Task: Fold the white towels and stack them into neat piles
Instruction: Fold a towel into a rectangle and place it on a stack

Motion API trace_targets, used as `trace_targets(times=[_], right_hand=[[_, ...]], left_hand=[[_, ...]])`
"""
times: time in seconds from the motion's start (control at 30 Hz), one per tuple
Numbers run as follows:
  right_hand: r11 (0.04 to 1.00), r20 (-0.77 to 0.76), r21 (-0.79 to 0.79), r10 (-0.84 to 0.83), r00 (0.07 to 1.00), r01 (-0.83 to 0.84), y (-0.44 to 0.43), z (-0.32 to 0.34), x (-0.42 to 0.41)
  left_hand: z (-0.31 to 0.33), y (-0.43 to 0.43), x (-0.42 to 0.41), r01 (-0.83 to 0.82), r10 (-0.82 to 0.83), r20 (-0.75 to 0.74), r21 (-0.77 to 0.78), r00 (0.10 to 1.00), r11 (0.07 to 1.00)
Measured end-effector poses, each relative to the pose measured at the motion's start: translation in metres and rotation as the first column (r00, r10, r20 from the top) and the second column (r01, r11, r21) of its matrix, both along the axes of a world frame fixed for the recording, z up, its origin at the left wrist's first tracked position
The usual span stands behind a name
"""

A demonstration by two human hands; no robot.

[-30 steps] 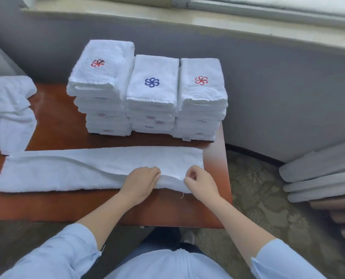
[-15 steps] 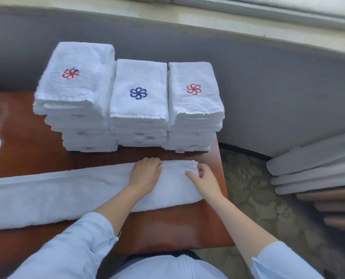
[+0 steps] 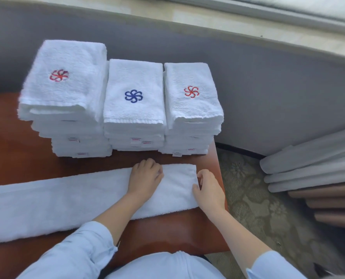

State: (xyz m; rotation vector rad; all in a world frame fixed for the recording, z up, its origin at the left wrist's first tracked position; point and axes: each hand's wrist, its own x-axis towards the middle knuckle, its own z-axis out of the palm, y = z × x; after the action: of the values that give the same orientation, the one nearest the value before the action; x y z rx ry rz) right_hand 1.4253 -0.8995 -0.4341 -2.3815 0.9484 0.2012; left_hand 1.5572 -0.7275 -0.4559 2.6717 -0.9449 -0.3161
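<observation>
A long white towel point(image 3: 66, 200), folded into a narrow strip, lies across the front of the brown table point(image 3: 24, 156). My left hand point(image 3: 145, 178) sits on its right part, fingers curled down at the far edge. My right hand point(image 3: 207, 188) holds the strip's right end, thumb on top and fingers curled round the end edge. Behind stand three stacks of folded white towels: a left stack point(image 3: 66, 93) and a right stack point(image 3: 191, 113) with red flower emblems, and a middle stack point(image 3: 134, 113) with a blue one.
The table's right edge point(image 3: 220, 178) runs just beside my right hand, with patterned carpet point(image 3: 258, 208) below. Grey and brown curtain folds point(image 3: 308, 168) hang at the right. A grey wall point(image 3: 268, 87) rises behind the stacks.
Both hands carried the towel's near edge over to the far edge, making the strip narrower. My right hand then shifted to the strip's right end. The view moved right, so the loose towels at left are gone.
</observation>
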Motion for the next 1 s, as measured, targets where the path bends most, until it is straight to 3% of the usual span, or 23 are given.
trace_targets(times=[0.07,0.17,0.37,0.5,0.63,0.83,1.0], right_hand=[[0.997,0.065,-0.018,0.073,0.995,-0.072,0.004,0.003,0.000],[0.949,0.077,-0.055,0.312,0.947,-0.309,0.011,0.008,0.003],[0.770,-0.050,-0.074,0.632,0.773,-0.634,0.038,0.020,0.021],[0.573,-0.106,-0.114,0.805,0.584,-0.811,0.063,0.029,0.037],[0.421,-0.103,-0.156,0.893,0.438,-0.894,0.099,0.039,0.048],[0.296,-0.044,-0.143,0.951,0.305,-0.945,0.157,0.052,0.053],[0.278,-0.030,-0.133,0.958,0.284,-0.951,0.203,0.050,0.068]], left_hand=[[0.000,0.008,-0.007,0.008,-0.008,-0.006,-0.026,1.000,1.000],[0.001,0.023,-0.022,0.010,-0.011,-0.027,-0.029,1.000,1.000],[0.016,0.060,-0.052,-0.164,0.171,-0.084,0.084,0.982,0.983],[0.038,0.098,-0.074,-0.328,0.340,-0.138,0.106,0.930,0.939],[0.056,0.147,-0.097,-0.466,0.477,-0.118,0.115,0.871,0.878],[0.071,0.207,-0.117,-0.624,0.631,-0.061,0.105,0.773,0.774],[0.070,0.256,-0.109,-0.675,0.680,-0.041,0.092,0.732,0.732]])
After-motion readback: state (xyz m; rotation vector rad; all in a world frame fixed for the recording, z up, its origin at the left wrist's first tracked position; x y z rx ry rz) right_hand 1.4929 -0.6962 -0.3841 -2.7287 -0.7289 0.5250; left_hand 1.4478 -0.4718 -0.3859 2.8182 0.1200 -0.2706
